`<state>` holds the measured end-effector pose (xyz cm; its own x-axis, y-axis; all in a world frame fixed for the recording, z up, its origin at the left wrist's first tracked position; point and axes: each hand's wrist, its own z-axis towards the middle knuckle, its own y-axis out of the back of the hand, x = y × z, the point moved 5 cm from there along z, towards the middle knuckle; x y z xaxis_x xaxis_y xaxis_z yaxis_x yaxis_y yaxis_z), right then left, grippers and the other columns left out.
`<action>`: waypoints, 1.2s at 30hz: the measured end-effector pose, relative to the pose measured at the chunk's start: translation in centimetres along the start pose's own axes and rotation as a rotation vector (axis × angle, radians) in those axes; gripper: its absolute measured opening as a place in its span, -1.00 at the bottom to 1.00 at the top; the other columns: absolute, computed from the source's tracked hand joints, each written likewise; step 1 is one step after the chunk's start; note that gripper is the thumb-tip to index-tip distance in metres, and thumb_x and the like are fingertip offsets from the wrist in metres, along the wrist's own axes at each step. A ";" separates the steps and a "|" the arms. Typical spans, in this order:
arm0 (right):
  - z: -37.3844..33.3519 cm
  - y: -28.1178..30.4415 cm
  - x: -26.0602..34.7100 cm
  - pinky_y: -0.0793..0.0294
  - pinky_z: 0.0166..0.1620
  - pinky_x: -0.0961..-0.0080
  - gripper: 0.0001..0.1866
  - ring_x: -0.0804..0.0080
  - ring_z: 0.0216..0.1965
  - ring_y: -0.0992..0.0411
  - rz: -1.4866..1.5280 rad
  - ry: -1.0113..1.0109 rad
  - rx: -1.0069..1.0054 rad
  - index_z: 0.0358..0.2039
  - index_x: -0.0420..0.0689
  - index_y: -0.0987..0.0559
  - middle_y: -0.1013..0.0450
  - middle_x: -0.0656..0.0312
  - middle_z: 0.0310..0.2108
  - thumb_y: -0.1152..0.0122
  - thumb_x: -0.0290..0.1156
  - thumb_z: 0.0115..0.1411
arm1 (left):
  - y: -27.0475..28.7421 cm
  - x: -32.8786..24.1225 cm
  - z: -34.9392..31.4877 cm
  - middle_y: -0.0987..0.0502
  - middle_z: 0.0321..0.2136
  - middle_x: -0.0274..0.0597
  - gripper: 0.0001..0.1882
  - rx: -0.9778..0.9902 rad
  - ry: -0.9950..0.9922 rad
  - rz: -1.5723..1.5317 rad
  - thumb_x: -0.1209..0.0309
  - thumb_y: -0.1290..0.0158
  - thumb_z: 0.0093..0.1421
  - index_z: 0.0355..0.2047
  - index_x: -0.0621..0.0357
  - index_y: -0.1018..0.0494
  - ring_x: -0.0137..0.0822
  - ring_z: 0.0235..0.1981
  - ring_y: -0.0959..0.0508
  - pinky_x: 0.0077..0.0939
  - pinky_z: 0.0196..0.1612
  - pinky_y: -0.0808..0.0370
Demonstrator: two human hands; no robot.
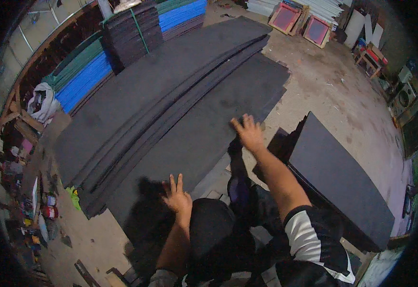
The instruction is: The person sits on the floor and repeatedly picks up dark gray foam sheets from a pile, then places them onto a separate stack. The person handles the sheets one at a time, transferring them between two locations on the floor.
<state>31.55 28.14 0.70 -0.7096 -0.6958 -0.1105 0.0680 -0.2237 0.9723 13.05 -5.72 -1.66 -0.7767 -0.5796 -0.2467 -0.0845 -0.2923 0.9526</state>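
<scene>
A long dark grey sheet (190, 134) lies on the floor in front of me, running from lower left to upper right. My left hand (177, 197) is over its near edge with fingers spread, holding nothing. Farther right, my right hand (248, 131) reaches to the near edge of the same sheet, fingers spread and nothing in them. Whether either palm presses on the sheet I cannot tell. Beyond it lies a layered pile of similar dark sheets (170, 79), its near edges slightly staggered.
Another stack of dark sheets (338, 167) stands at my right. Bundled dark sheets (131, 36) and blue sheets (85, 80) line the far left. Red-framed panels (285, 18) lean at the back. Tools and clutter (46, 215) lie left, near a white sack (43, 103).
</scene>
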 end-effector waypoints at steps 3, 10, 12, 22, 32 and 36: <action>-2.1 -2.1 6.5 -0.39 0.19 -0.32 -0.33 -0.39 0.38 -0.18 0.044 0.172 0.087 0.49 0.31 -0.17 -0.15 -0.19 0.43 0.00 -0.31 0.38 | -3.1 -1.4 1.1 -0.11 0.50 -0.31 -0.09 0.133 0.062 0.023 0.42 -0.25 0.04 0.42 -0.44 -0.24 0.21 0.48 -0.07 0.44 0.38 -0.06; -3.0 -4.6 9.0 -0.65 -0.17 -0.18 -0.39 -0.49 0.16 -0.42 -0.107 0.248 -0.187 0.45 0.26 -0.27 -0.37 -0.21 0.28 -0.02 -0.20 0.38 | -3.2 -0.8 0.2 -0.12 0.49 -0.25 -0.07 0.094 -0.136 0.065 0.41 -0.27 0.04 0.44 -0.37 -0.22 0.18 0.48 -0.07 0.30 0.42 -0.07; -3.2 -4.3 7.6 -0.68 -0.25 -0.10 -0.39 -0.48 0.17 -0.42 -0.092 0.236 -0.223 0.44 0.25 -0.28 -0.37 -0.22 0.27 -0.03 -0.24 0.38 | -2.2 0.1 -0.7 -0.12 0.49 -0.22 -0.05 0.137 -0.164 0.043 0.39 -0.31 0.02 0.45 -0.32 -0.22 0.15 0.48 -0.08 0.25 0.42 -0.10; -0.9 -5.6 2.8 -0.51 0.19 -0.01 -0.18 -0.49 0.32 -0.22 -0.076 0.136 0.141 0.53 0.34 -0.06 -0.18 -0.16 0.42 -0.06 -0.45 0.31 | 1.2 6.5 -4.6 -0.12 0.48 -0.13 -0.03 0.228 0.016 -0.104 0.23 -0.40 0.04 0.45 -0.37 -0.19 0.14 0.49 -0.08 0.26 0.41 -0.14; 0.7 -6.3 2.7 -0.52 0.22 0.03 -0.04 -0.38 0.48 0.05 -0.041 -0.072 0.340 0.52 0.58 0.12 0.04 -0.05 0.53 -0.06 -0.54 0.32 | 0.0 4.7 -3.0 -0.06 0.50 -0.13 -0.04 0.194 -0.055 0.078 0.14 -0.35 0.12 0.48 -0.40 -0.11 0.12 0.51 -0.01 0.37 0.39 -0.10; 0.5 -5.8 3.9 -0.43 0.30 0.06 -0.09 -0.36 0.48 0.04 0.006 -0.097 0.360 0.52 0.57 0.09 0.03 -0.08 0.52 -0.02 -0.52 0.34 | 0.0 5.1 -3.3 -0.05 0.50 -0.14 -0.05 0.219 -0.010 0.027 0.16 -0.35 0.12 0.48 -0.41 -0.12 0.12 0.51 0.01 0.30 0.42 -0.07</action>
<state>28.09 27.08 -5.26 -0.7745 -0.6244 -0.1018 -0.1668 0.0464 0.9849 11.15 -11.23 -3.55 -0.7867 -0.5768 -0.2199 -0.1963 -0.1040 0.9750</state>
